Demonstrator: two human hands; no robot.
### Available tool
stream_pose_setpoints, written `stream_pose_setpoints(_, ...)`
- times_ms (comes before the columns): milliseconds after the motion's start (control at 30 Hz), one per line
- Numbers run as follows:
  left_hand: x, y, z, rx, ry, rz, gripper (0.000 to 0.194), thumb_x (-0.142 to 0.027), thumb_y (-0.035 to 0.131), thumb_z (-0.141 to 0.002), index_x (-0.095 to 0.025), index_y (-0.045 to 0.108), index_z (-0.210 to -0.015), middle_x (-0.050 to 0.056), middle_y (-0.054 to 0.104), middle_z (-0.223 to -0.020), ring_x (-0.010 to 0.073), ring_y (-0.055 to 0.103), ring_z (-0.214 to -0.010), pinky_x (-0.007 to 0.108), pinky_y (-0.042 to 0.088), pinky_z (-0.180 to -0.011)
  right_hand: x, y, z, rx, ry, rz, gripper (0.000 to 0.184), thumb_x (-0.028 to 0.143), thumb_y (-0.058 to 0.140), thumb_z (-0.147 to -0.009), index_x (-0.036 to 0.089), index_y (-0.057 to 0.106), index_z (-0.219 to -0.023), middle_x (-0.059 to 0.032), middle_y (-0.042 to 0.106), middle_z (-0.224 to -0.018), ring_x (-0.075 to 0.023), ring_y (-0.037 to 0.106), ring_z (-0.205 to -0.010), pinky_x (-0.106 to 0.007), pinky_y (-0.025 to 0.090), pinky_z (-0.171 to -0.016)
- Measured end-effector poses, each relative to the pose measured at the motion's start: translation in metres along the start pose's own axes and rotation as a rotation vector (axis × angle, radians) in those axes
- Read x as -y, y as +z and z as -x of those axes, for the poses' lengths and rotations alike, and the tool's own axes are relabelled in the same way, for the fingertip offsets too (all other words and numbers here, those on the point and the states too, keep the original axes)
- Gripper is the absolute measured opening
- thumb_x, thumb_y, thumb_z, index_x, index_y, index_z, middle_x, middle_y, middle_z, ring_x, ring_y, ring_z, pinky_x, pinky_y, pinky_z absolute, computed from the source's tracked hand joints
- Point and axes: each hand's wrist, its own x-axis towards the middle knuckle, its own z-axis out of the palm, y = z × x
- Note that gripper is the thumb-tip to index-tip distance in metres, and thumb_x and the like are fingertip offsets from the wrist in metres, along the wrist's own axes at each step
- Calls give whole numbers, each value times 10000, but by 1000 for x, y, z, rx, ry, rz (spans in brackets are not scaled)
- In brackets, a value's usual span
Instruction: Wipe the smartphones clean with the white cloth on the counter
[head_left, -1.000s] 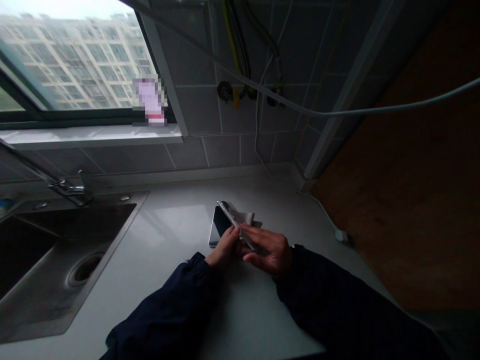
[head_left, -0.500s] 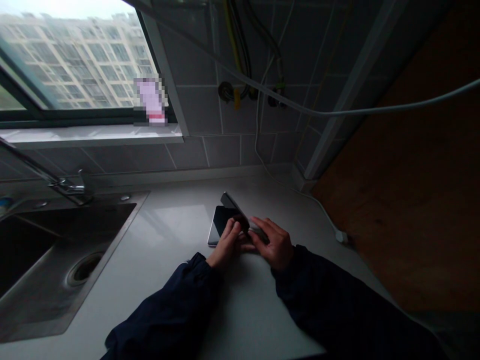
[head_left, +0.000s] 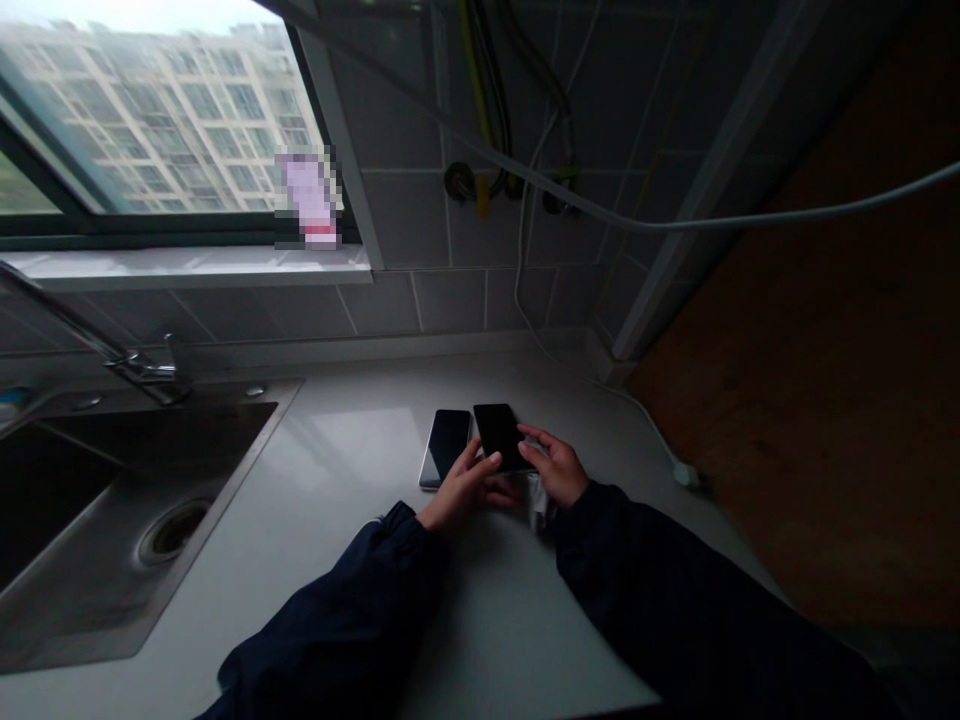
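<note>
A dark smartphone (head_left: 496,428) is held just above the counter, its black face turned up toward me. My left hand (head_left: 466,487) grips its near left corner, thumb on top and fingers curled underneath. On the opposite side, my right hand (head_left: 559,467) is closed on the phone's right edge. Below the right hand hangs a piece of light grey cloth (head_left: 538,502), partly hidden by the fingers. A second smartphone (head_left: 448,440) with a pale edge lies screen up on the counter, just left of the held one and partly covered by my left hand.
The white countertop (head_left: 352,560) extends around my arms. At left is a steel sink (head_left: 97,560) with a faucet (head_left: 142,370). A white cable with a plug (head_left: 684,474) lies at right, near a brown wooden panel (head_left: 810,430). Another cable (head_left: 675,226) hangs across the view.
The held phone has gone from tilted nearly edge-on to face up, showing its black front. My right hand has shifted along its right edge, and the grey cloth has come into view below.
</note>
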Motion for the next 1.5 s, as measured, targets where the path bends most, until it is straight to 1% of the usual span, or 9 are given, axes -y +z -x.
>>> stream_pose_setpoints(233, 4, -3, -3, 51, -32, -82, 705, -364, 807, -825, -223, 421, -1398, 59, 708, -966, 178, 727, -656, 341, 636, -608, 3, -4, -1, -22, 40, 42, 410, 448, 696, -840, 147, 731, -1117, -130, 786, -1021, -253, 758, -890, -425, 608, -839)
stream_pose_setpoints(367, 4, -3, -3, 37, -64, -135, 844, -397, 816, -816, -253, 339, -1498, 63, 741, -949, 190, 725, -583, 336, 625, -543, 7, -7, -2, 44, 56, 84, 335, 395, 755, -771, 163, 725, -1010, -102, 769, -943, -246, 739, -869, -419, 597, -834)
stream_pose_setpoints(533, 5, -1, -1, 50, -60, -186, 1076, -404, 807, -825, -264, 97, -1621, 41, 751, -814, 176, 678, -458, 228, 507, -417, 10, -11, -4, 137, 88, 103, 378, 317, 787, -727, 179, 693, -1067, -112, 758, -1050, -254, 729, -956, -465, 563, -934)
stream_pose_setpoints(633, 5, 2, 1, -15, -72, -219, 1196, -441, 767, -858, -255, -133, -1624, 30, 739, -776, 202, 699, -497, 262, 536, -447, 11, -11, -6, 200, 119, 89, 468, 280, 800, -712, 187, 658, -1148, -136, 738, -1165, -263, 720, -1048, -464, 553, -973)
stream_pose_setpoints(700, 4, 5, 2, -54, -74, -239, 1209, -453, 744, -873, -245, -188, -1613, 18, 724, -750, 199, 695, -505, 268, 539, -459, 11, -12, -6, 237, 143, 85, 532, 270, 825, -692, 186, 643, -1185, -144, 729, -1196, -275, 703, -1112, -461, 537, -1007)
stream_pose_setpoints(833, 3, 7, 1, -74, -85, -274, 1148, -427, 722, -889, -261, -141, -1626, -29, 688, -679, 108, 546, -371, 237, 501, -439, 12, -13, -7, 298, 181, 88, 670, 291, 863, -670, 162, 617, -1280, -161, 716, -1235, -301, 675, -1181, -466, 503, -1061)
stream_pose_setpoints(1000, -1, 6, 1, -64, -160, -357, 1098, -439, 662, -920, -268, -168, -1619, -49, 648, -580, 117, 509, -343, 209, 449, -396, 15, -14, -5, 394, 203, 76, 956, 261, 880, -624, 117, 495, -1487, -194, 680, -1332, -332, 648, -1252, -489, 467, -1114)
stream_pose_setpoints(1267, -10, 10, 6, -53, -262, -429, 940, -398, 527, -995, -275, -165, -1619, -19, 672, -585, 119, 471, -325, 233, 455, -408, -3, -13, 0, 345, 140, 215, 993, 283, 906, -641, 179, 481, -1533, -165, 660, -1389, -360, 613, -1313, -549, 420, -1159)
stream_pose_setpoints(1500, -8, 11, 5, -61, -270, -405, 976, -380, 556, -983, -231, -170, -1620, -2, 684, -620, 114, 474, -362, 226, 448, -425, -13, -16, 2, 307, 114, 414, 972, 309, 909, -673, 267, 471, -1539, -132, 732, -1275, -351, 702, -1169, -510, 539, -1007)
